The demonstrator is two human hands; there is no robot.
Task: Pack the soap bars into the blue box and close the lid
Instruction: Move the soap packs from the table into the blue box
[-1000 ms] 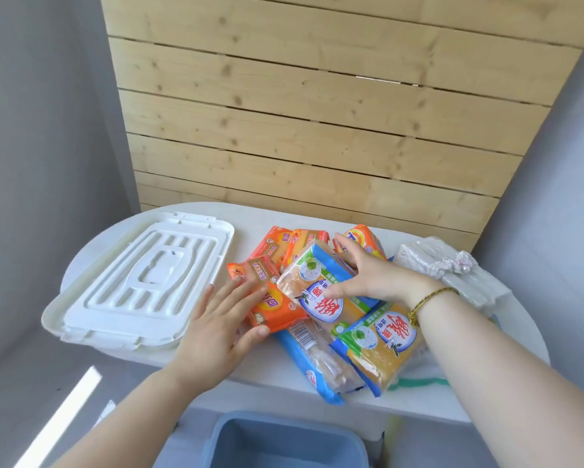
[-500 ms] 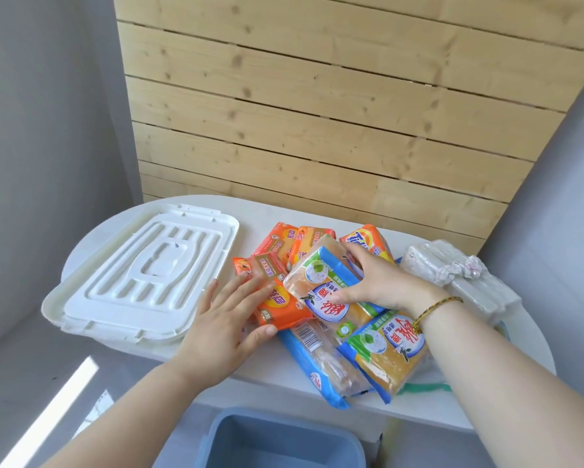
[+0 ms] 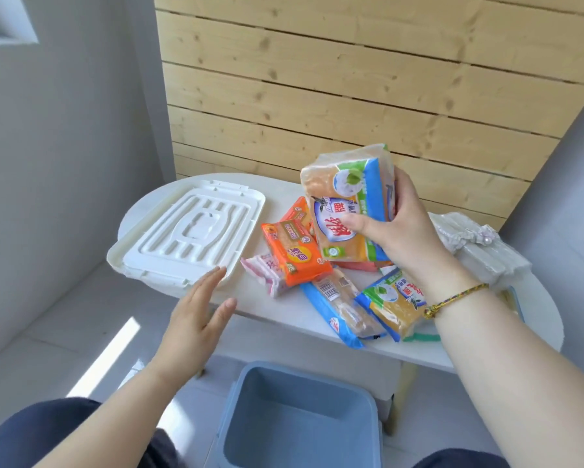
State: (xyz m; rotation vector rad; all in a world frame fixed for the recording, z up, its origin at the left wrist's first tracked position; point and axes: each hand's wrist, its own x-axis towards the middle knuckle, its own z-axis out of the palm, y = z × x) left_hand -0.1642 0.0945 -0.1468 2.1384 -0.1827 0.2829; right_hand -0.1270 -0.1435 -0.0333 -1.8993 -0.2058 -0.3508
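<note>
My right hand (image 3: 403, 228) grips a blue-and-yellow soap pack (image 3: 344, 201) and holds it up above the pile on the white table (image 3: 284, 315). Still lying there are an orange soap pack (image 3: 294, 253), a pink one (image 3: 267, 271), a long blue pack (image 3: 338, 309) and another blue-and-yellow pack (image 3: 393, 304). My left hand (image 3: 196, 319) hovers open near the table's front edge, holding nothing. The blue box (image 3: 300, 420) stands open and empty on the floor below the table. Its white lid (image 3: 189, 231) lies flat on the table's left side.
A clear-wrapped bundle with a bow (image 3: 479, 248) lies at the table's right end. A wooden plank wall (image 3: 368, 89) stands behind the table, with grey walls on both sides. My dark-clothed knees flank the box at the bottom of the view.
My right hand has lifted the blue-and-yellow soap pack off the pile. My left hand has come off the orange pack and drawn back toward the table's front edge, uncovering a pink pack.
</note>
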